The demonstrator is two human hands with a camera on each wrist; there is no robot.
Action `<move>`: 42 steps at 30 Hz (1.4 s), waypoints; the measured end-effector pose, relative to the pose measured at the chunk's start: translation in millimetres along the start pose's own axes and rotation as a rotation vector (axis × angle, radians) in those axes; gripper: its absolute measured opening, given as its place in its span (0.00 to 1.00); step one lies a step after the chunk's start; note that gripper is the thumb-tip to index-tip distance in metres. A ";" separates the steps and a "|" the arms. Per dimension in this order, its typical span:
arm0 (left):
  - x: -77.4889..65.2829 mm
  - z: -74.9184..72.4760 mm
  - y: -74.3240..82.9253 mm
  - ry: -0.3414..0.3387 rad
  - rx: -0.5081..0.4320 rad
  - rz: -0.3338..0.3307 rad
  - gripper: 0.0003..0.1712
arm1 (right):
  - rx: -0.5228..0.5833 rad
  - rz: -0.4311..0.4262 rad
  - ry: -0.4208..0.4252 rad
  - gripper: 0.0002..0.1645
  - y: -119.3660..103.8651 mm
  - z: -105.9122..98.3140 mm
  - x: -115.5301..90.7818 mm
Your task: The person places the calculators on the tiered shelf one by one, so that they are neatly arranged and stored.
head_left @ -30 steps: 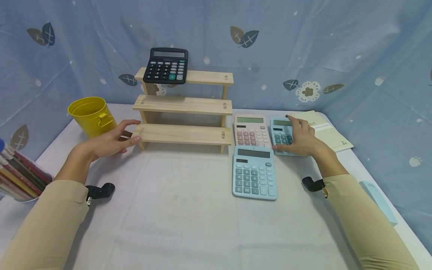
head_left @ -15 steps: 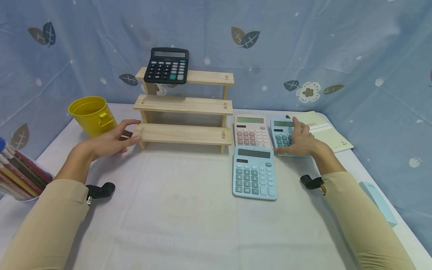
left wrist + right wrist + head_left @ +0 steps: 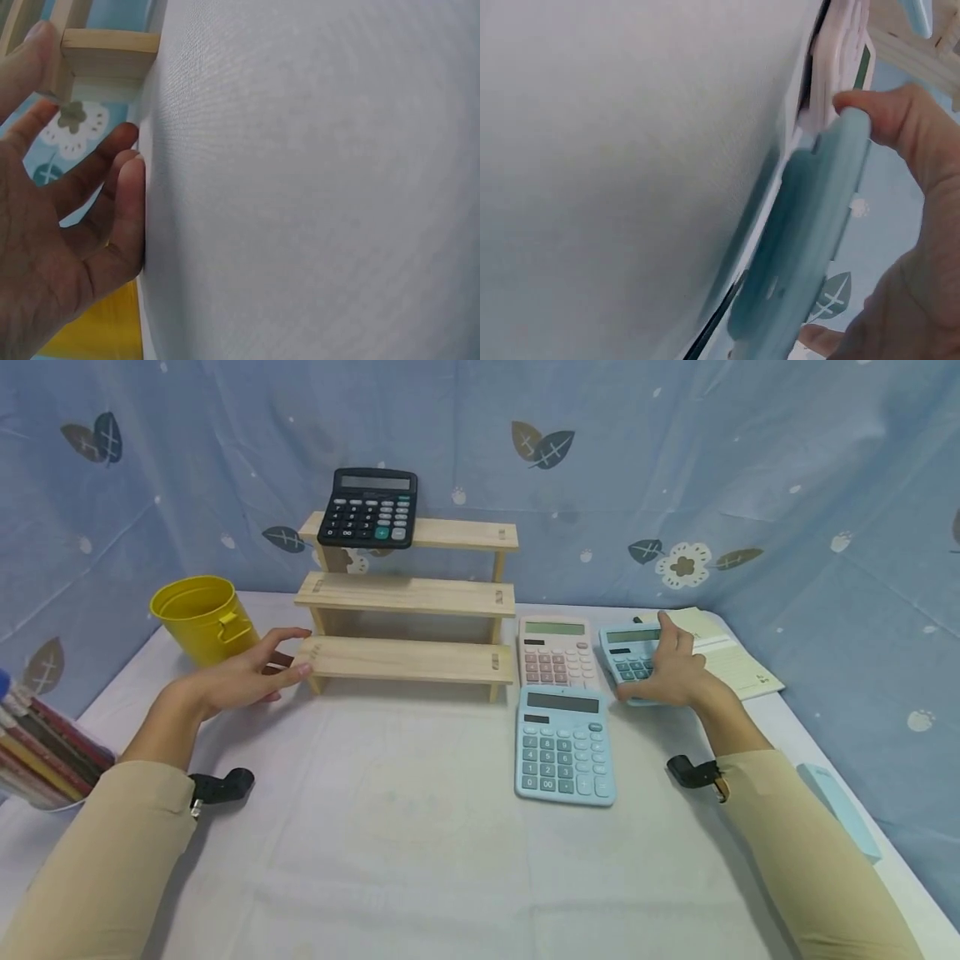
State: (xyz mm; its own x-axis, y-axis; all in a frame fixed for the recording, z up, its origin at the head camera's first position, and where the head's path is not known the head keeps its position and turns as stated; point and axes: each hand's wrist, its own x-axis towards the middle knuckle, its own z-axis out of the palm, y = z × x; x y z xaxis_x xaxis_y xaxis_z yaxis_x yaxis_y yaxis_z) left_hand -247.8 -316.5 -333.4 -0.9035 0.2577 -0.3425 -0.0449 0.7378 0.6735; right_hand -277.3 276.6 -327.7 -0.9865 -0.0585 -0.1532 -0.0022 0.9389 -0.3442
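At the left end of the lowest board of a three-tier wooden shelf (image 3: 405,660), my left hand (image 3: 236,675) holds the corner between thumb and index finger; its other fingers are bent below. My right hand (image 3: 678,670) grips a small blue calculator (image 3: 628,652) across its width, with the thumb on its near edge. In the right wrist view, that blue calculator (image 3: 810,217) is tilted, its near edge raised off the table. A pink calculator (image 3: 557,653) lies just left of it. In front lies a larger light blue calculator (image 3: 565,747), covering the pink one's lower edge.
A black calculator (image 3: 369,508) leans on the top tier. A yellow bucket (image 3: 202,622) stands left of the shelf, and a holder of pencils (image 3: 48,747) at the left edge. Behind my right hand is a notebook (image 3: 731,656); a pale blue box (image 3: 840,810) lies far right.
My right hand has closed on the small blue calculator, turned it slightly and begun to raise its near edge. The left hand stays on the shelf.
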 end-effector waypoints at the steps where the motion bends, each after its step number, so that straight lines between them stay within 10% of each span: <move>1: 0.0 0.3 -0.3 0.000 -0.001 0.001 0.52 | 0.011 -0.008 0.019 0.85 1.0 -0.1 -0.9; 42: 2.5 2.0 -2.7 0.012 -0.001 -0.001 0.51 | 0.262 -0.315 0.345 0.78 -76.4 -31.7 -33.9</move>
State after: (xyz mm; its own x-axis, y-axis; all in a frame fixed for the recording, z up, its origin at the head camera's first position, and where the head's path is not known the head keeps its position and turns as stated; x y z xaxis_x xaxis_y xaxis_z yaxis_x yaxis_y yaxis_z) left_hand -249.1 -316.6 -337.3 -0.9086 0.2492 -0.3353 -0.0462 0.7377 0.6735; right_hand -248.9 217.6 -266.8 -0.9415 -0.1675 0.2926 -0.3092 0.7749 -0.5513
